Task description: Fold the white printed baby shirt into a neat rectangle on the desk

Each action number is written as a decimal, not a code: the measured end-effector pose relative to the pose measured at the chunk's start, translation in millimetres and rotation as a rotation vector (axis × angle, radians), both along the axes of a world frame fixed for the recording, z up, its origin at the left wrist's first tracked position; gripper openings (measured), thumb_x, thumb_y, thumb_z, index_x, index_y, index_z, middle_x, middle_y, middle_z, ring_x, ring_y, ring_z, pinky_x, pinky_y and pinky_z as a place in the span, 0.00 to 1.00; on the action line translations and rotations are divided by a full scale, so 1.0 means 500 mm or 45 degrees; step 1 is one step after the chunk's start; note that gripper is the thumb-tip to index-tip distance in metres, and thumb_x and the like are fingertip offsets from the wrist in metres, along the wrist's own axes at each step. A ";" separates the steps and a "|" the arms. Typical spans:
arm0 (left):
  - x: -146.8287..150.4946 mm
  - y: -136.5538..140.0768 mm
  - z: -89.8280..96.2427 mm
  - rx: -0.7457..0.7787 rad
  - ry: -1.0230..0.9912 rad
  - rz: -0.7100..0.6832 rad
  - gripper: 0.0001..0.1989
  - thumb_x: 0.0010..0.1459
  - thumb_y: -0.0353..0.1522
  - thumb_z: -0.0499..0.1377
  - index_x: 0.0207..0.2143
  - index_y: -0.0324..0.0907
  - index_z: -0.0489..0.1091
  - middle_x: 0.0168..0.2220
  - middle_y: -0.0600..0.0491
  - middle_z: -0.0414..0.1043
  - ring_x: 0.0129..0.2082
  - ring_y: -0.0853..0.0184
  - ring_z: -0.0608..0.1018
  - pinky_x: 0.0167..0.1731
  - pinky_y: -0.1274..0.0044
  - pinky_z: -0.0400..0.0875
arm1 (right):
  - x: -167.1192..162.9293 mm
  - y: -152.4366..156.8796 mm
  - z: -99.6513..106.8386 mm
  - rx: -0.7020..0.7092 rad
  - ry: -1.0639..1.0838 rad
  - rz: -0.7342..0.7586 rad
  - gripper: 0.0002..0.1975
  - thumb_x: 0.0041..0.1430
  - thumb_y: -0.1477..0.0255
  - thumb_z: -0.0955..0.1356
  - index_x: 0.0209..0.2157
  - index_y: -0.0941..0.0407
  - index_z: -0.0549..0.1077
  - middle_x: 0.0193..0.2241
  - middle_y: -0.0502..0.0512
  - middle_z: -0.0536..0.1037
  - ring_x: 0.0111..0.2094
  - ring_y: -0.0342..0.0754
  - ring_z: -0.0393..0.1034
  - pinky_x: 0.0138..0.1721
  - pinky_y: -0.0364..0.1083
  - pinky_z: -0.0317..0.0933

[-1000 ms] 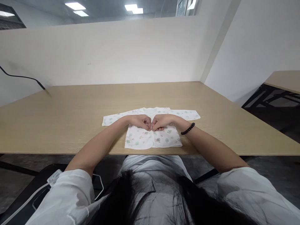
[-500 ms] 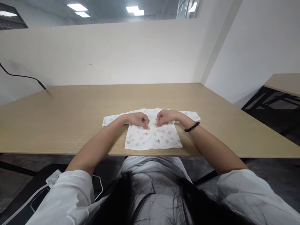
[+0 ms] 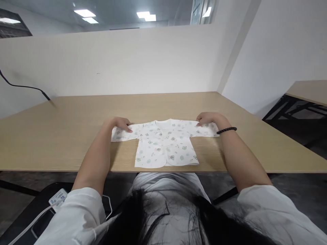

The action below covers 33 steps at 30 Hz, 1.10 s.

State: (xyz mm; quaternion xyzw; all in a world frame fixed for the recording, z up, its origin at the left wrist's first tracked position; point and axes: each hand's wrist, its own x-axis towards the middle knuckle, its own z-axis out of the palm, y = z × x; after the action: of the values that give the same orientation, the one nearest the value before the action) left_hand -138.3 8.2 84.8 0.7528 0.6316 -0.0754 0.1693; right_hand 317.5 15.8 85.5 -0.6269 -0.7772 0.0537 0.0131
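A small white baby shirt (image 3: pixel 167 144) with green and pink animal prints lies spread flat, its front edges meeting in the middle and both sleeves stretched out sideways. My left hand (image 3: pixel 122 123) is closed on the upper edge of the left sleeve, with the thumb on top of the cloth. On the other side, my right hand (image 3: pixel 205 118) pinches the top of the right sleeve, fingers curled. A black beaded bracelet (image 3: pixel 226 130) circles my right wrist. Part of each sleeve is hidden under a hand.
The shirt's hem lies close to the front edge of the wooden table (image 3: pixel 76 136). A white wall (image 3: pixel 153 61) rises behind it. A black cable (image 3: pixel 25 86) hangs at the far left. A second table (image 3: pixel 309 90) stands at the right.
Both hands have moved apart, from the shirt's middle front out to the sleeves. The shirt's front and neckline are now uncovered.
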 end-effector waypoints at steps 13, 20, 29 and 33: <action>-0.038 -0.175 0.091 1.154 -0.321 0.063 0.09 0.56 0.38 0.57 0.36 0.44 0.73 0.41 0.47 0.75 0.43 0.56 0.74 0.47 0.67 0.66 | 0.025 -0.144 0.106 0.764 0.587 0.290 0.07 0.60 0.67 0.65 0.35 0.53 0.74 0.36 0.57 0.79 0.39 0.56 0.71 0.41 0.51 0.63; -0.006 -0.389 -0.083 0.497 -0.472 0.031 0.17 0.56 0.44 0.57 0.45 0.48 0.73 0.52 0.47 0.73 0.52 0.54 0.74 0.51 0.67 0.69 | 0.094 -0.353 -0.021 -0.064 0.572 0.198 0.14 0.58 0.58 0.66 0.36 0.49 0.80 0.42 0.58 0.82 0.46 0.62 0.74 0.49 0.56 0.66; -0.027 -0.432 -0.116 0.819 -0.081 0.814 0.30 0.60 0.55 0.46 0.44 0.41 0.72 0.50 0.32 0.71 0.53 0.37 0.71 0.51 0.49 0.64 | 0.124 -0.374 -0.111 0.321 0.220 -0.641 0.24 0.62 0.51 0.60 0.38 0.55 0.76 0.42 0.71 0.79 0.43 0.70 0.74 0.41 0.62 0.67; -0.017 -0.427 -0.121 0.718 0.072 0.799 0.29 0.60 0.54 0.44 0.38 0.40 0.71 0.45 0.31 0.73 0.49 0.36 0.73 0.46 0.51 0.67 | 0.107 -0.354 -0.133 0.226 0.046 -0.678 0.20 0.65 0.59 0.57 0.34 0.56 0.73 0.37 0.72 0.78 0.42 0.69 0.74 0.39 0.61 0.65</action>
State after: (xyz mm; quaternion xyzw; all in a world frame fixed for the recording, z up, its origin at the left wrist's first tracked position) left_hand -146.7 -205.4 24.5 0.5385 0.8304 0.1350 -0.0461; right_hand 371.0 -161.0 18.8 -0.8044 -0.5864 -0.0085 0.0956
